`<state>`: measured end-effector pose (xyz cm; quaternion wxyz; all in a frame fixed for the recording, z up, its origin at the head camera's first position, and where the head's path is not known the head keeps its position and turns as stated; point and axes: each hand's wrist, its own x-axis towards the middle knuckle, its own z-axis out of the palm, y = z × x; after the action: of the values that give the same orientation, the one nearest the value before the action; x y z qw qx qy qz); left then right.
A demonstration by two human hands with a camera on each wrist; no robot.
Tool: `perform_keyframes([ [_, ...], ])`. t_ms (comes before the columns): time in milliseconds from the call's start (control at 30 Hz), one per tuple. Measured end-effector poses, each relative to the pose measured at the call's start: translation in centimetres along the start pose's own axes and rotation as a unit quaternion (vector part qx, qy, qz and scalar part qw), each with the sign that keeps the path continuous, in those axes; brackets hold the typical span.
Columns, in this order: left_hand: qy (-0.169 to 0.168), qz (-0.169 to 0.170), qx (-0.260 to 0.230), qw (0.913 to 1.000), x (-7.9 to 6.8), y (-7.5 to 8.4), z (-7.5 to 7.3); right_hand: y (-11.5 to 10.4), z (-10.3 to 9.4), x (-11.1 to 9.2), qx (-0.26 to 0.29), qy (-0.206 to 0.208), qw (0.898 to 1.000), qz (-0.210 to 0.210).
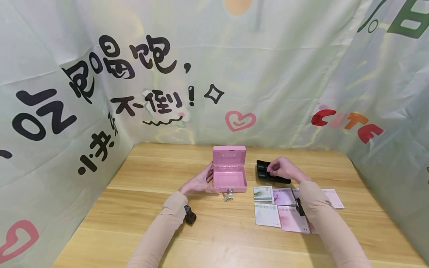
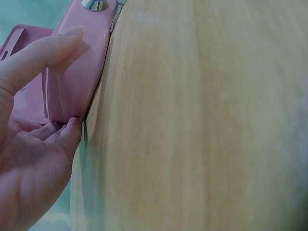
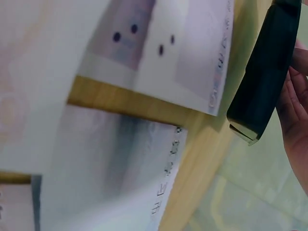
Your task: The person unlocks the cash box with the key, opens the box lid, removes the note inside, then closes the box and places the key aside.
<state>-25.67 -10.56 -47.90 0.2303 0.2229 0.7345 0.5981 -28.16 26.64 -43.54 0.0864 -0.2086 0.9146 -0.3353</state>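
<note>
A pink cash box (image 1: 229,178) stands on the table with its lid (image 1: 229,155) raised and its inside bare. My left hand (image 1: 200,181) holds the box at its left side, with the thumb along the front and the other fingers around the side, as the left wrist view shows. To the right is a black coin tray (image 1: 264,175) with compartments. My right hand (image 1: 285,168) is over the tray's middle and appears to pinch it there. In the right wrist view, the tray (image 3: 264,72) hides the fingertips. A lock with keys (image 1: 228,197) is at the box's front.
Banknotes lie in two rows right of the box, among them a green note (image 1: 263,194), a purple note (image 1: 284,196) and a pink note (image 1: 294,219). My right forearm covers part of them. A printed cloth (image 1: 201,134) hangs behind the wooden table (image 1: 214,234).
</note>
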Motion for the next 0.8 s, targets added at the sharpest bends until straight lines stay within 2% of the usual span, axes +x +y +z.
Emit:
perform_keyframes([
  [300,0.0,0.005,0.0,1.0,0.1,0.1,0.0,-0.7,-0.2,-0.6,0.002,0.009,0.999,-0.03],
  [567,0.01,-0.007,0.002,0.9999,0.1,0.1,0.0,-1.8,0.1,-0.9,-0.003,0.01,0.999,-0.053],
  [800,0.002,0.002,-0.004,1.0,0.0,0.2,0.0,-2.9,0.6,-1.0,0.0,0.004,0.997,-0.073],
])
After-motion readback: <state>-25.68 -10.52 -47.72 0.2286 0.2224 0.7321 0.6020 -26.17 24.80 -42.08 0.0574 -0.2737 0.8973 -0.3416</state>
